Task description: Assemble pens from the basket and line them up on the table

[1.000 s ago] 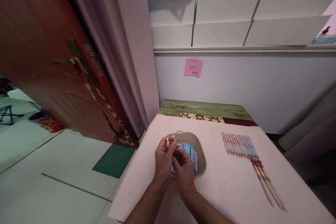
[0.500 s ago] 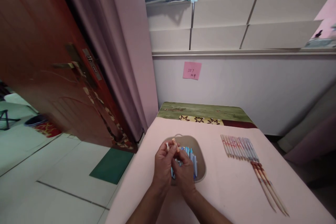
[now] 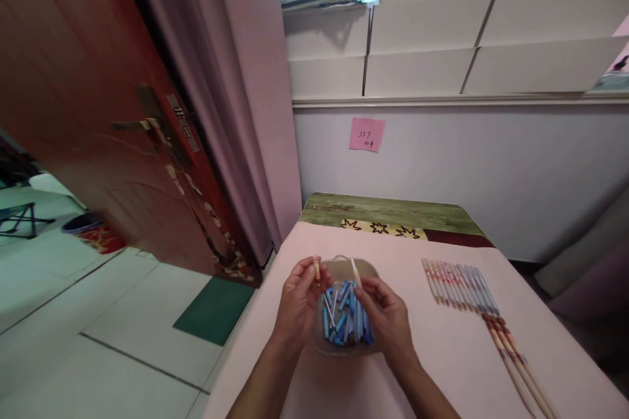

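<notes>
Between the thumb and fingers of my left hand is a short orange pen part, held upright; it looks like a cap. My right hand pinches a slim pen part, with its white end pointing up and its pale orange lower end at my fingertips. Both hands are over the sides of a grey-beige plastic bin. Inside the bin, blue and light-purple pen pieces lie loose in a jumble, with a few white sticks among them.
On the pink tabletop, a row of pale patterned pens lies at the right. Below it are several orange-and-cream pens with brown ends. A pink note is stuck on the wall behind; a reddish-brown door stands at left.
My hands have drawn apart, the left one to the left and the right one to the right, each with a pen part. More of the bin's contents shows. The view has shifted slightly left.
</notes>
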The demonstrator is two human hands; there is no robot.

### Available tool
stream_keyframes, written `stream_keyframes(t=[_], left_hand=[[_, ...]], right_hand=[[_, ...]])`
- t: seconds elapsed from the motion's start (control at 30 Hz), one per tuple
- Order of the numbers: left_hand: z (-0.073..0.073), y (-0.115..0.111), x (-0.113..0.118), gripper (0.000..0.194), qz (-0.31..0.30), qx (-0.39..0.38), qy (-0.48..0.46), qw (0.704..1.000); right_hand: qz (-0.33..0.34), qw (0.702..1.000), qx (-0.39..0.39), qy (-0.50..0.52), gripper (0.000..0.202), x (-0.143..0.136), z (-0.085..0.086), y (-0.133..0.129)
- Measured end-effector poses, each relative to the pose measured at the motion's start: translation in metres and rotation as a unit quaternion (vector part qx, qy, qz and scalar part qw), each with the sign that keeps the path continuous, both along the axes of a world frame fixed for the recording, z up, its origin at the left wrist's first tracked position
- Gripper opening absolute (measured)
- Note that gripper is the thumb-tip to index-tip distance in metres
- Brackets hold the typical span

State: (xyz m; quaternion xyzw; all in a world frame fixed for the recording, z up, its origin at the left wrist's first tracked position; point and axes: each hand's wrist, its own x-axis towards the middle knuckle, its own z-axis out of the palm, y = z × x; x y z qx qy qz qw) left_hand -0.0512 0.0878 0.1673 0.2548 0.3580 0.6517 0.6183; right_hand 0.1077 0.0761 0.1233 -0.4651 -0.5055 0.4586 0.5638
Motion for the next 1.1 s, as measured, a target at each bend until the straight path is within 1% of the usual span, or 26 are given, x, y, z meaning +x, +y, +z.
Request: stream_keyframes(t=[0.1,0.2,0.3,0.4,0.5,0.6,0.77,0.93,1.0,1.1], left_hand=[[-0.008,-0.002,0.004,0.031,-0.048,-0.021,0.005,0.999],[-0.011,-0.004,0.006,0.026,-0.069,-0.022,0.014,0.997],[-0.012,-0.007,0.006,0.021,-0.076,-0.032,0.01,0.997],[-0.012,-0.008,0.006,0.022,-0.084,-0.041,0.009,0.996],[-0.014,-0.008,0.005,0.021,-0.082,-0.041,0.018,0.996],[-0.017,-0.009,0.004,0.02,-0.086,-0.036,0.037,0.995],[-0.02,-0.009,-0.001,0.019,-0.096,-0.023,0.105,0.99],[-0.02,-0.005,-0.002,0.025,-0.129,-0.05,0.165,0.977],[-0.02,-0.004,0.001,0.026,-0.132,-0.057,0.169,0.975],[-0.023,-0.004,0.009,0.029,-0.101,-0.068,0.13,0.984]], right_hand=[[-0.023,0.996,0.031,-0.078,0.029,0.015,0.019,0.003],[-0.022,0.978,0.07,-0.195,0.022,0.025,0.033,0.001],[-0.043,0.947,0.115,-0.297,0.019,0.031,0.037,0.0],[-0.045,0.923,0.151,-0.35,0.019,0.034,0.038,0.001],[-0.028,0.913,0.162,-0.374,0.018,0.036,0.039,0.001],[-0.021,0.912,0.158,-0.379,0.017,0.037,0.039,0.0],[-0.012,0.903,0.158,-0.398,0.014,0.042,0.039,-0.003],[-0.009,0.885,0.157,-0.438,0.012,0.046,0.039,-0.006],[-0.001,0.885,0.154,-0.44,0.012,0.045,0.038,-0.009],[-0.014,0.891,0.15,-0.429,0.012,0.04,0.035,-0.013]])
